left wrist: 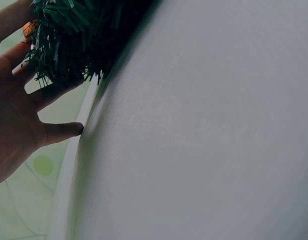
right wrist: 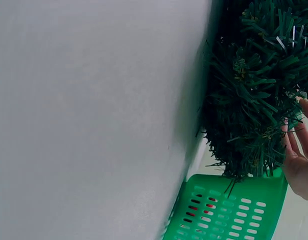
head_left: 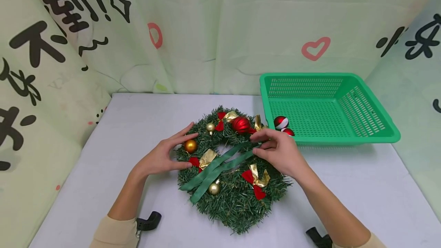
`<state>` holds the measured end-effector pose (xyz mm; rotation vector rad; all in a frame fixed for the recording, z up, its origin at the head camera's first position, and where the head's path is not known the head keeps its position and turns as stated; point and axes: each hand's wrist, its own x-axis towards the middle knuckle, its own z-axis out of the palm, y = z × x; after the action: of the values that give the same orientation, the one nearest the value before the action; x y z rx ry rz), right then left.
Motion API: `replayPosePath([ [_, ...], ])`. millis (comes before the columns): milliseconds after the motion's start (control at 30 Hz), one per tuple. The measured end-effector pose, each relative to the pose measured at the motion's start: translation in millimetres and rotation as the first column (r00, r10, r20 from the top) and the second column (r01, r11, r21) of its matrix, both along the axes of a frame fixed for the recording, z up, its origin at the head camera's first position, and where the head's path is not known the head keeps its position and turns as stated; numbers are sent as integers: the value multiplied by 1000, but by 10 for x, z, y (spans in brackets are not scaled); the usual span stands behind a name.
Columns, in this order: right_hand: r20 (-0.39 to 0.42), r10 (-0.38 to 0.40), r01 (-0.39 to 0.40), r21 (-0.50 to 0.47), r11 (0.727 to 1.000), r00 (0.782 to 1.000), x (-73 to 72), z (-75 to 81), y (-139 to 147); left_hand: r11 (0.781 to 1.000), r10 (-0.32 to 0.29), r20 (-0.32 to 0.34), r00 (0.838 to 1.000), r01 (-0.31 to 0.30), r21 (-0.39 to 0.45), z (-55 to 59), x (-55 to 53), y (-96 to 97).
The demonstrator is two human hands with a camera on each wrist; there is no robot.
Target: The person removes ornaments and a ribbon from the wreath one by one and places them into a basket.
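Observation:
A round green wreath [head_left: 237, 209] lies on the white-covered table, with red and gold bows, small gold baubles and a red ribbed bauble [head_left: 241, 124] on it. A green ribbon [head_left: 211, 173] runs across its middle, two tails trailing over the lower left rim. My left hand [head_left: 160, 158] rests on the left side of the wreath, fingers spread around an orange-gold bauble [head_left: 191, 146]. At the wreath's right side, my right hand [head_left: 282, 152] pinches the ribbon's other end between thumb and fingers. Greenery hides part of that grip in the right wrist view.
A green plastic basket [head_left: 344, 140] stands at the back right, close to the wreath and my right hand. Red-and-white baubles [head_left: 281, 122] sit in its near left corner. Behind the table [head_left: 138, 114] hangs a pale printed curtain [head_left: 220, 33].

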<state>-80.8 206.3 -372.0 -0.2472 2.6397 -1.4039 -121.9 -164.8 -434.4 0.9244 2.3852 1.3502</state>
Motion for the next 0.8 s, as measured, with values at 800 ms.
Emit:
replayPosePath([
  [800, 118, -6, 41, -295, 955, 993, -43, 48, 8, 1000, 5, 10, 1000, -5, -11, 6, 1, -1],
])
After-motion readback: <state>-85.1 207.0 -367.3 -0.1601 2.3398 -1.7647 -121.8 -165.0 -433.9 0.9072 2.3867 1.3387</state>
